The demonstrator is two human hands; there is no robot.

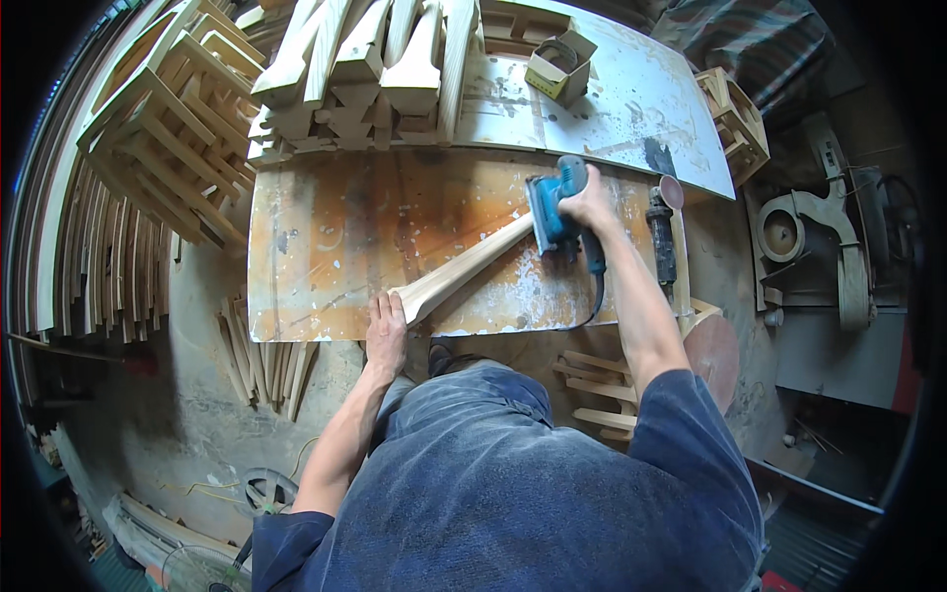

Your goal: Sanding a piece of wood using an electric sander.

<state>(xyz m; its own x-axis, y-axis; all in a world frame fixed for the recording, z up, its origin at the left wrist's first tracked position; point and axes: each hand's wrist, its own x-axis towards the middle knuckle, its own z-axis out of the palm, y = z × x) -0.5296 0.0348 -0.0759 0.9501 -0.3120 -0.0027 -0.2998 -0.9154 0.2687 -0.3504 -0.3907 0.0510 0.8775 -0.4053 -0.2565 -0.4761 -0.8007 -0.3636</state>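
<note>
right hand [589, 200] clamped on blue electric sander [552, 212], pressed onto wooden chair leg [464, 268] | left hand [386, 331] laid flat on leg's near end, nothing grasped | stained workbench [316, 247]

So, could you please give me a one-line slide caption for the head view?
Right hand runs a blue electric sander over a curved wooden piece steadied by the left hand.

Package: small open cardboard box [560, 67], brown, flaps up, roughly square.
Place: far end of white board [641, 89], beside stacked pale wooden parts [365, 69].
Contents: dark curved item inside, unclear.
Labels, signs, screens: none visible.
</note>
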